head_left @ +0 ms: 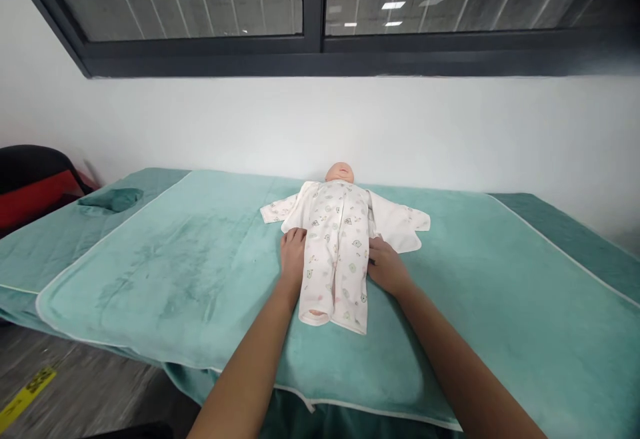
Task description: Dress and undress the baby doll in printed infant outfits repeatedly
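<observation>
A baby doll lies on its back with its bald head towards the wall. White baby clothes with small coloured prints cover its body, and their two legs point towards me. Both sleeves are spread out sideways, and a plain white flap lies open on the right. My left hand is closed at the left edge of the clothes, with its thumb hidden. At the opposite edge my right hand has its fingers bent against the cloth. A bit of the doll shows inside the left leg opening.
A pale green padded mat with white piping covers the table. On its left lies a crumpled dark green cloth, near a black and red chair. Behind are a white wall and a dark-framed window.
</observation>
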Demonstrator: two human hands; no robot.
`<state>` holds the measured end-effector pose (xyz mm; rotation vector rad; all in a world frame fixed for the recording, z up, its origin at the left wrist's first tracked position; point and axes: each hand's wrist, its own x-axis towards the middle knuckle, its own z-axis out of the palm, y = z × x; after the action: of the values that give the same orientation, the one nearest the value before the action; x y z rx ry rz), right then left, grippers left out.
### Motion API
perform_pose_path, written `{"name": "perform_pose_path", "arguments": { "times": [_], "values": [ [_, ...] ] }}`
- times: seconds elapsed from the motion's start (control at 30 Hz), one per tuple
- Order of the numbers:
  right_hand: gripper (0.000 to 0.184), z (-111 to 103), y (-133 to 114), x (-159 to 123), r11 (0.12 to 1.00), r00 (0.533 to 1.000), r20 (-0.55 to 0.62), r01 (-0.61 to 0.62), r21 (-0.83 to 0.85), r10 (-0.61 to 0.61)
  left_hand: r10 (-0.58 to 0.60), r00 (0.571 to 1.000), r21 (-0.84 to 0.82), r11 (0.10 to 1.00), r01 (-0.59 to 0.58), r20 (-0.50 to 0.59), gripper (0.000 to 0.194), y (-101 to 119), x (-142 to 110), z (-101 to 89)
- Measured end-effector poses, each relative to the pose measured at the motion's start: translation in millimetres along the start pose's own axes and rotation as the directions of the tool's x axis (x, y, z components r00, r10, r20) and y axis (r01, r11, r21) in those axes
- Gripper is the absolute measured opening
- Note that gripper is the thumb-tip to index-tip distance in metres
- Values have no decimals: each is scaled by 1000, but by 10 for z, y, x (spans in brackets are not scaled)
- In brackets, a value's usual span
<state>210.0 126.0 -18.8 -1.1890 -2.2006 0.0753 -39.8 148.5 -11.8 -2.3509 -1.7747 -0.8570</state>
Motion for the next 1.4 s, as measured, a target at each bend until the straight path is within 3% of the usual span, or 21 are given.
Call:
{"name": "perform_pose_path", "arguments": {
  "times": [0.13,0.23,0.33,0.4,0.47,0.53,0.6,0.67,0.77,0.93,1.0,1.03,1.07,1.1,1.13,1.17,1.2,1.27,1.3,1.33,1.4],
  "values": [
    [29,-129,-104,-165,1000,1000,12,12,-13,-12,13,1000,28,1000,-12,-19,23,36,-148,-93],
    [33,-197,-130,-376,997,999,30,-35,76,32,8,1000,6,1000,-8,-24,18,10,-243,-117],
    [28,-229,35,-516,965,976,-79,-184,186,202,-143,986,-119,984,133,-80,22,-85,-195,-115],
    [24,-257,256,-512,928,897,-243,-340,151,369,-325,935,-172,938,300,-143,23,-163,-64,-91],
    [35,-308,506,-431,847,784,-343,-526,78,518,-458,873,-126,888,442,-169,31,-227,104,-46],
    [45,-381,720,-303,726,682,-313,-687,36,661,-506,850,-31,861,507,-148,39,-269,258,13],
    [49,-461,864,-160,606,577,-225,-791,85,785,-503,856,29,860,510,-119,36,-293,359,70],
    [47,-529,936,-23,538,519,-142,-822,189,843,-496,860,50,862,504,-117,30,-306,400,114],
    [37,-599,902,191,523,548,-32,-778,347,836,-470,871,81,871,484,-146,31,-313,390,150],
    [37,-743,368,751,548,725,61,-571,611,686,-420,897,158,885,438,-135,39,-306,377,159],
    [30,-829,72,1009,634,863,249,-495,594,440,-422,899,154,887,436,-118,33,-301,384,147],
    [27,-862,-53,1119,685,879,420,-450,573,227,-427,897,141,887,439,-113,30,-300,385,137],
    [27,-880,-148,1208,705,859,507,-399,586,65,-436,893,122,886,447,-109,28,-300,382,125],
    [26,-876,-208,1274,716,852,523,-360,598,-9,-450,886,91,883,460,-108,26,-300,377,111],
    [26,-845,-231,1317,713,877,481,-343,612,10,-470,876,36,879,476,-108,25,-302,370,94],
    [27,-788,-220,1340,701,918,379,-349,622,121,-492,865,-56,871,489,-98,24,-304,364,76],
    [28,-708,-180,1349,687,928,243,-373,624,282,-512,856,-182,851,492,-76,23,-302,362,53],
    [28,-515,-52,1349,660,829,-5,-442,607,559,-528,849,-470,754,458,-19,18,-275,382,-8],
    [26,-420,15,1350,656,772,-86,-469,591,630,-525,851,-588,688,426,3,17,-241,406,-52],
    [24,-337,75,1356,665,738,-142,-485,568,660,-520,854,-673,627,392,13,19,-189,441,-106],
    [20,-220,151,1382,696,726,-187,-503,512,662,-513,858,-749,567,342,3,24,-23,529,-253]
  ]
}}
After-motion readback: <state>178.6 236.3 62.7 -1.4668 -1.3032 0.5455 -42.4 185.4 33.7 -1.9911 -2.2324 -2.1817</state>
